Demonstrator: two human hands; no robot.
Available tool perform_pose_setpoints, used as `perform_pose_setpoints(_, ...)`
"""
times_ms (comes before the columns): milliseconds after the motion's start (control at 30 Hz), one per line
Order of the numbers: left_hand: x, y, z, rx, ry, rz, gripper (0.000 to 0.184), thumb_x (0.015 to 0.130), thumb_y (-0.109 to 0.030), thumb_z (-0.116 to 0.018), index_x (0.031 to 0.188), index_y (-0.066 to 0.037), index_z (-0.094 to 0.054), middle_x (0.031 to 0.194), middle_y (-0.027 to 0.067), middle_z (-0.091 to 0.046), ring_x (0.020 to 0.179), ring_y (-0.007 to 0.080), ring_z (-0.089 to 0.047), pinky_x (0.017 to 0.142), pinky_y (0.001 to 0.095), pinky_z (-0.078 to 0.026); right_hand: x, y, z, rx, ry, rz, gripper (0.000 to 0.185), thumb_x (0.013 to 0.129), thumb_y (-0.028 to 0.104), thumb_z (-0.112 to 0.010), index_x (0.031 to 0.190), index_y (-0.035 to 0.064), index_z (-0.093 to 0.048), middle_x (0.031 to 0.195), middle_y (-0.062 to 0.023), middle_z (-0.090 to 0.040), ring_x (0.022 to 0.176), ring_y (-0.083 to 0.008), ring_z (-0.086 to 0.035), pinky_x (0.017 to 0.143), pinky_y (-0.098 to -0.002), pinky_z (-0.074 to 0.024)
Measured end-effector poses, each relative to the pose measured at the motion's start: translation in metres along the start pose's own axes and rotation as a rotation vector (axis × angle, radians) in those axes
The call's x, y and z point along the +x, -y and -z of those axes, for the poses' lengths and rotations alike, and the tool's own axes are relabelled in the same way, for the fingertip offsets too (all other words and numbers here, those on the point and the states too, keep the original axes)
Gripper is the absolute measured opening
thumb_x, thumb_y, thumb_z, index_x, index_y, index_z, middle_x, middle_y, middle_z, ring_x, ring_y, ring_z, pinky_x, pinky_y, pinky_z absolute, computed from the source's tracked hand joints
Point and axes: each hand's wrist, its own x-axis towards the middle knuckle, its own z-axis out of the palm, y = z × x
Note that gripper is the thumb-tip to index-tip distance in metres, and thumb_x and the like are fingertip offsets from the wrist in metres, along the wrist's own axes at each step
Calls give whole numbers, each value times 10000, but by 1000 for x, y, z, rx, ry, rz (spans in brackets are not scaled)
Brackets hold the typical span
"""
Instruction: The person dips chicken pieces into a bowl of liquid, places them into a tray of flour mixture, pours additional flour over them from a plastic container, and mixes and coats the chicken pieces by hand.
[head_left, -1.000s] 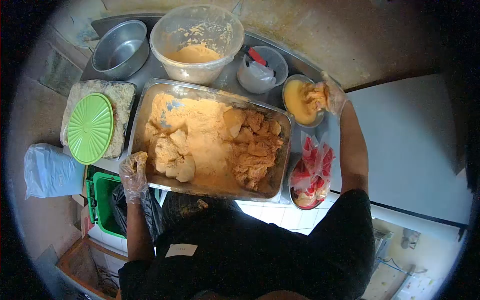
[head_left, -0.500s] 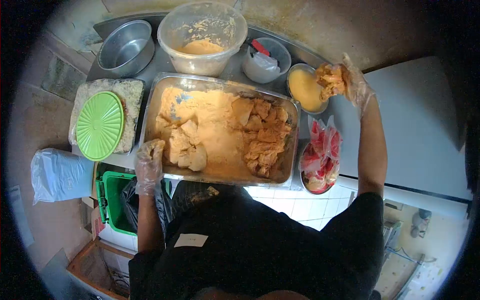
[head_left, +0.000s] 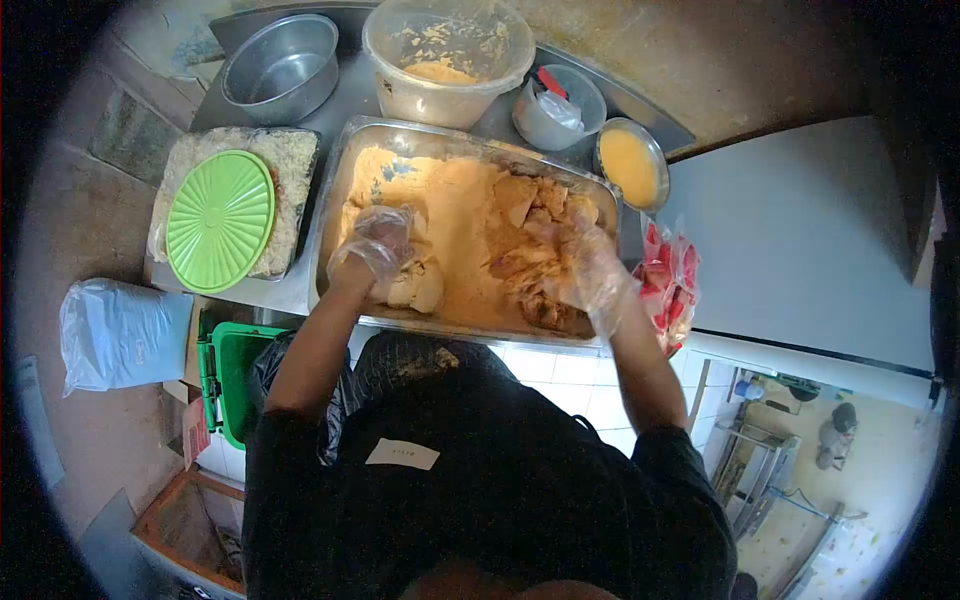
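A large metal tray holds orange-tinted breading flour. My left hand, in a clear plastic glove, is at the pale, flour-coated pieces on the tray's left side, its fingers bent downward and partly hidden. My right hand, gloved too, is over the orange, wet-looking meat pieces heaped on the right side. Motion blurs its fingers, and I cannot make out whether a piece is in them. A bowl of yellow-orange liquid stands behind the tray's right corner.
Behind the tray stand a metal pot, a plastic tub with orange residue and a smaller bowl with a red-handled item. A green lid lies at left. Red-and-clear plastic bags are at right. A green bin stands below.
My right hand has come from above the liquid bowl, where it held a dripping meat piece, down to the heap in the tray. My left hand has moved from the tray's edge onto the coated pieces.
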Motion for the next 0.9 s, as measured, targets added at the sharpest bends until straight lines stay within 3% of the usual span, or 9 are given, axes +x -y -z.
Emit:
perform_pose_setpoints(100, 22, -14, 37, -15, 332, 152, 476, 903, -438, -581, 1134, -24, -615, 1143, 210, -654, 1092, 376, -613, 937, 475, -477, 35, -34, 66, 13, 187, -140, 811, 886, 704, -522, 1354, 42, -506, 1370, -155, -548, 1234, -383, -550, 924, -614, -463)
perform_pose_setpoints(133, 21, -12, 35, -41, 244, 125, 433, 898, -425, -587, 1031, -17, -641, 1037, 198, -674, 995, 380, -635, 861, 499, -492, 20, -28, 63, 2, 220, -180, 769, 929, 684, -466, 1364, 52, -528, 1337, -166, -575, 1217, -353, -556, 992, -595, -439)
perform_pose_setpoints(267, 15, 0, 33, -169, 84, 41, 365, 914, -372, -589, 1009, -22, -624, 1006, 197, -650, 962, 376, -617, 847, 486, -489, -17, -4, 70, -524, -118, -8, 761, 939, 668, -467, 1368, 42, -519, 1322, -172, -576, 1163, -358, -584, 992, -594, -442)
perform_pose_setpoints(333, 15, 2, 31, -206, -86, 11, 285, 938, -314, -584, 917, -31, -602, 913, 161, -628, 839, 355, -606, 769, 470, -492, -27, 8, 78, -554, -118, 113, 749, 942, 651, -480, 1374, 40, -508, 1330, -177, -562, 1135, -360, -596, 978, -559, -463)
perform_pose_setpoints(433, 27, -2, 54, -144, -250, -90, 212, 956, -237, -575, 990, -29, -599, 913, 135, -632, 854, 326, -608, 800, 446, -496, -27, 13, 76, -374, -3, 249, 695, 960, 603, -496, 1387, 54, -489, 1338, -177, -548, 1106, -333, -609, 953, -493, -487)
perform_pose_setpoints(500, 38, -16, 91, -226, -1, -38, 219, 960, -198, -565, 1095, -27, -587, 982, 139, -644, 942, 321, -609, 849, 432, -492, -21, 5, 48, -240, 76, 246, 648, 975, 559, -504, 1395, 67, -477, 1339, -178, -543, 1081, -307, -619, 929, -452, -500)
perform_pose_setpoints(633, 66, -50, 104, -1254, 5, 474, 330, 960, -150, -531, 1275, -51, -539, 1106, 147, -638, 1074, 289, -579, 928, 417, -469, 17, -28, 7, -271, 188, 454, 590, 991, 447, -530, 1462, 112, -412, 1475, -77, -440, 1348, -242, -423, 1086, -428, -384)
perform_pose_setpoints(767, 96, -86, 123, -1291, -82, 383, 317, 973, -237, -587, 1146, 28, -604, 1093, 102, -657, 912, 176, -621, 778, 332, -521, 44, -32, -26, 26, 383, 515, 609, 978, 381, -572, 1497, 132, -372, 1514, -52, -399, 1407, -219, -352, 1148, -428, -312)
perform_pose_setpoints(900, 117, -101, 124, -1387, 34, 571, 288, 995, -267, -535, 1122, -23, -621, 1008, 76, -659, 775, 162, -626, 691, 321, -498, 46, -22, -33, 150, 383, 405, 583, 986, 412, -559, 1465, 118, -403, 1406, -86, -520, 1168, -218, -579, 919, -392, -528)
